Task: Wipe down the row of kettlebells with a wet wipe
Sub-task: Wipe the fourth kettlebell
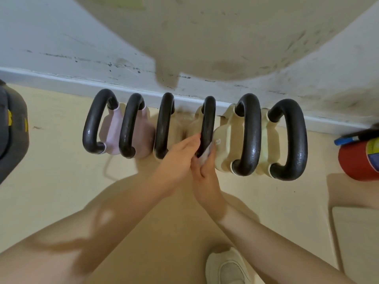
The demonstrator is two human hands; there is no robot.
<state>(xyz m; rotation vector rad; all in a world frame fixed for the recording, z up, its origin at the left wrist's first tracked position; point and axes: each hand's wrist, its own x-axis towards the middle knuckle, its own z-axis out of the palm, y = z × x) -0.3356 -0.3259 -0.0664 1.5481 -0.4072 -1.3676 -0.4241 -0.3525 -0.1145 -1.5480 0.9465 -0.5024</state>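
Several kettlebells stand in a row on the floor against the wall, seen from above, all with black handles. Two at the left are pink, the others cream. My right hand pinches a white wet wipe around the near end of the fourth kettlebell's handle. My left hand rests against the left side of that same handle, fingers bent toward it. Both forearms reach in from below and cross just under the handle.
A white skirting board runs behind the row. A dark grey weight sits at the left edge. A red cylinder with a blue-tipped part lies at the right. My white shoe and my bare knee are below.
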